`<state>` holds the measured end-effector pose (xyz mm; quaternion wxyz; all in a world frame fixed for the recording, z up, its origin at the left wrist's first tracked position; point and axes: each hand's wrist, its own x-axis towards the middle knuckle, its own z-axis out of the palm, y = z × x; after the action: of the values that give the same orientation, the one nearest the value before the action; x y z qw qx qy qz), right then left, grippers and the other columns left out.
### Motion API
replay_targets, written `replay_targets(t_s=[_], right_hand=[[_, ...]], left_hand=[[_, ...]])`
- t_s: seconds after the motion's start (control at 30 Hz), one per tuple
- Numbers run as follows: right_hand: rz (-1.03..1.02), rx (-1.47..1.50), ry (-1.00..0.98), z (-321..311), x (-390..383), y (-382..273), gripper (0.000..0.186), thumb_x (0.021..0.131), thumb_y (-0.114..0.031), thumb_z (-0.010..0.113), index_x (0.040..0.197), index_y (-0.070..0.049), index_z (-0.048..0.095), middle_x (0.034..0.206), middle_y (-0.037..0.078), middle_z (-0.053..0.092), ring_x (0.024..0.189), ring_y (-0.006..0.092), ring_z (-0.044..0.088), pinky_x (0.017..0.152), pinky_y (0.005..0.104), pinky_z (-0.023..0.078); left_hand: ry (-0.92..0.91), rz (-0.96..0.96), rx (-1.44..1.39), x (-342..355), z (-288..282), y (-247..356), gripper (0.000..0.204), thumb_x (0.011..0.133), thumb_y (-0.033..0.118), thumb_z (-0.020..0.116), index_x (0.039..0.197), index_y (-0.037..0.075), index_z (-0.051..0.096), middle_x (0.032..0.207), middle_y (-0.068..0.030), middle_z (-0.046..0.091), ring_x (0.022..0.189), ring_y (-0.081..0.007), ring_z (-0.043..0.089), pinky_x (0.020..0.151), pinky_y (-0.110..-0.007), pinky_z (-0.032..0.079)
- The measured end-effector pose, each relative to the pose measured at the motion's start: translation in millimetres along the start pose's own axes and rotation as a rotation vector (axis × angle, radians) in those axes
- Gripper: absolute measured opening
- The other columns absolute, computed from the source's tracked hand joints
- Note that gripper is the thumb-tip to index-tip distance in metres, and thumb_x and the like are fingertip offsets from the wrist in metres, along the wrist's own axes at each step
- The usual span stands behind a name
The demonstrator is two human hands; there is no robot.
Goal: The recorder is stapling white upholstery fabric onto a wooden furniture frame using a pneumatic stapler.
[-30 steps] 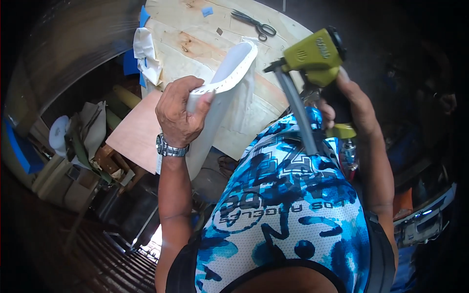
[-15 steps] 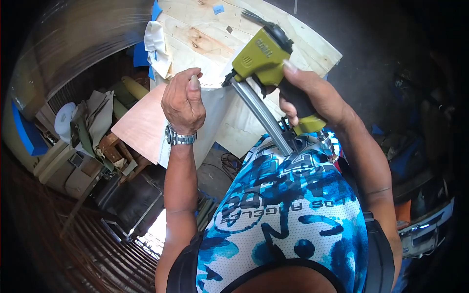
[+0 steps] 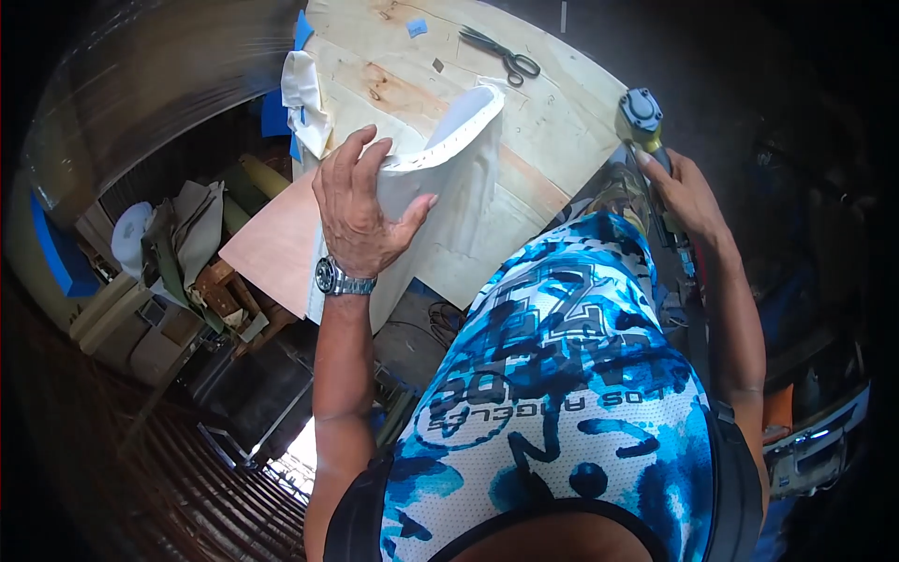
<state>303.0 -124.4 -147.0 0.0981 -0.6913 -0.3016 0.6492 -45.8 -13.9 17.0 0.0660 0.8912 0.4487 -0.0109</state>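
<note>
Right hand (image 3: 688, 192) round a staple gun (image 3: 641, 110), left hand (image 3: 359, 211) loose over a white curved panel (image 3: 448, 192)

Nearest is the blue-and-white patterned shirt (image 3: 562, 361). A steel wristwatch (image 3: 346, 278) sits on the left wrist, with a pinkish board (image 3: 273, 245) sticking out just to its left. Beyond the watch, the left hand lies over the panel's left end, fingers bent and spread, thumb standing apart; whether the fingertips press on it cannot be told. The panel lies beneath this hand and to its right. Its stapled rim faces up and bends from beside the fingers away to the upper right, while the smooth side drops toward the shirt.

Well apart, to the right, the right hand grasps the staple gun, thumb close to the head. The tool's long axis runs from the grey-capped head back toward the body; the cap faces up and the nose is hidden.

Farther off, on the wooden worktop (image 3: 538, 117), are a crumpled white cloth (image 3: 304, 98), black scissors (image 3: 504, 56) with blades toward the upper left, and a small blue scrap (image 3: 417, 29).
</note>
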Motion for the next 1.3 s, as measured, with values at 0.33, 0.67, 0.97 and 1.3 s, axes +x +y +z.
replay_targets(t_s=[0.33, 0.67, 0.97, 1.3], right_hand=[[-0.002, -0.036, -0.113, 20, 2, 18, 0.058, 0.093, -0.061, 0.056, 0.095, -0.004, 0.066, 0.073, 0.006, 0.061, 0.069, 0.0164, 0.058, 0.064, 0.0337, 0.044], [-0.099, -0.481, -0.181, 30, 26, 15, 0.057, 0.095, -0.049, 0.055, 0.122, 0.001, 0.057, 0.103, 0.022, 0.068, 0.096, 0.0346, 0.066, 0.085, 0.0459, 0.05], [-0.211, -0.682, -0.251, 39, 56, 31, 0.039, 0.093, -0.026, 0.059, 0.121, -0.001, 0.052, 0.106, 0.028, 0.066, 0.104, 0.0434, 0.063, 0.089, 0.0507, 0.05], [-0.603, -1.16, -0.029, 114, 136, 30, 0.025, 0.093, -0.015, 0.052, 0.114, -0.005, 0.058, 0.099, 0.017, 0.07, 0.098, 0.0331, 0.066, 0.083, 0.0444, 0.05]], left_hand=[[0.04, -0.044, 0.047, -7, 10, -9, 0.06, 0.07, 0.026, 0.084, 0.122, 0.011, 0.057, 0.125, -0.0093, 0.057, 0.115, -0.0302, 0.052, 0.097, -0.045, 0.039], [-0.248, -0.043, 0.374, 27, -12, 16, 0.047, 0.072, 0.031, 0.083, 0.11, 0.011, 0.064, 0.105, -0.0075, 0.064, 0.106, -0.0242, 0.059, 0.094, -0.043, 0.041], [-0.316, -0.111, 0.074, 22, -12, -15, 0.047, 0.072, 0.021, 0.083, 0.111, 0.007, 0.06, 0.107, -0.0113, 0.064, 0.102, -0.0323, 0.06, 0.091, -0.043, 0.046], [-0.318, -0.055, -0.024, 25, -15, -23, 0.079, 0.064, 0.019, 0.088, 0.134, 0.011, 0.051, 0.137, -0.0136, 0.054, 0.131, -0.0359, 0.046, 0.107, -0.047, 0.039]])
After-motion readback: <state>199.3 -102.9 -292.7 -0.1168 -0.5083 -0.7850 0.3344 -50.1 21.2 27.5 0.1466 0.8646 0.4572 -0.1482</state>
